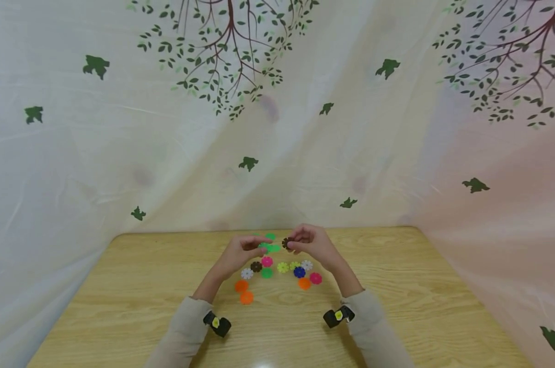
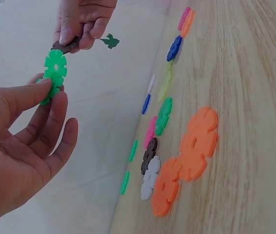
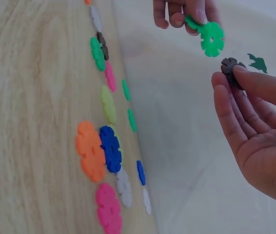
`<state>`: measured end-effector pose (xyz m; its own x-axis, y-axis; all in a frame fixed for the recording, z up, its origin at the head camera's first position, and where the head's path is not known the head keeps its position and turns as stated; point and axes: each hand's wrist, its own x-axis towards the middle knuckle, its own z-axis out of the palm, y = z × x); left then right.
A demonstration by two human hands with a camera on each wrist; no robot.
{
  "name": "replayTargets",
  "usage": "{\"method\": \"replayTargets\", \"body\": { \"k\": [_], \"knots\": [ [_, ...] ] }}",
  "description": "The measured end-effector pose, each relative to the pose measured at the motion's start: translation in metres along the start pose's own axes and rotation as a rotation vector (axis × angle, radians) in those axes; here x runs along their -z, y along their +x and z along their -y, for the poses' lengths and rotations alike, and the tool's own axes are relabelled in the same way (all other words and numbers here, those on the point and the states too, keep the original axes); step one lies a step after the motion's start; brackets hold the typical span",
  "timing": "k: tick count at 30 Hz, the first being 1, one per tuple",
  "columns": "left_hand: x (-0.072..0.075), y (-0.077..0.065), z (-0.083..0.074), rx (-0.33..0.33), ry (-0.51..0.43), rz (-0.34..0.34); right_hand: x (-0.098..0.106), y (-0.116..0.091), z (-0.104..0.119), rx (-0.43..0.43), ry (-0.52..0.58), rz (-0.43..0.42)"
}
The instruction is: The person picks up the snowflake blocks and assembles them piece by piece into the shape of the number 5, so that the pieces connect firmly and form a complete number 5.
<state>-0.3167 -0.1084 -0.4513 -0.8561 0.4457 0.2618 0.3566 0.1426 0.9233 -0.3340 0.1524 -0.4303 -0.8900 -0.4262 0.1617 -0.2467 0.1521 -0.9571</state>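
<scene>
My left hand (image 1: 238, 254) pinches green flower-shaped plastic discs (image 2: 55, 67) between thumb and fingers, one overlapping another and one sticking out past the fingertips. Opposite it, my right hand (image 1: 315, 245) pinches a dark brown notched disc (image 3: 231, 69) by its edge. Both are raised above the far part of the table. In the right wrist view a small gap shows between the brown disc and the green one. Nearest below the hands lie a pink disc (image 1: 267, 261), another brown disc (image 1: 256, 267) and a green disc (image 1: 267, 273).
More discs lie flat on the wooden table (image 1: 144, 286): orange ones (image 1: 247, 297) and a white one (image 1: 247, 273) at left, yellow (image 1: 282, 267), blue (image 1: 299, 272), orange (image 1: 304, 283) and pink (image 1: 316, 278) at right. A leaf-printed cloth (image 1: 286, 194) hangs behind the far edge.
</scene>
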Motion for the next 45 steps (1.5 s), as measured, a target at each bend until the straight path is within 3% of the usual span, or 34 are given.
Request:
{"method": "replayTargets", "body": {
  "k": [17,36,45],
  "knots": [
    [-0.005,0.0,-0.002,0.02,0.011,-0.018,-0.008,-0.003,-0.005,0.011,0.062,-0.003],
    [-0.01,0.003,-0.002,0.045,-0.023,-0.063,-0.013,0.0,-0.008,0.052,0.067,-0.055],
    [-0.011,0.001,-0.002,0.06,-0.021,-0.059,-0.011,-0.002,-0.008,0.056,0.064,-0.034]
  ]
}}
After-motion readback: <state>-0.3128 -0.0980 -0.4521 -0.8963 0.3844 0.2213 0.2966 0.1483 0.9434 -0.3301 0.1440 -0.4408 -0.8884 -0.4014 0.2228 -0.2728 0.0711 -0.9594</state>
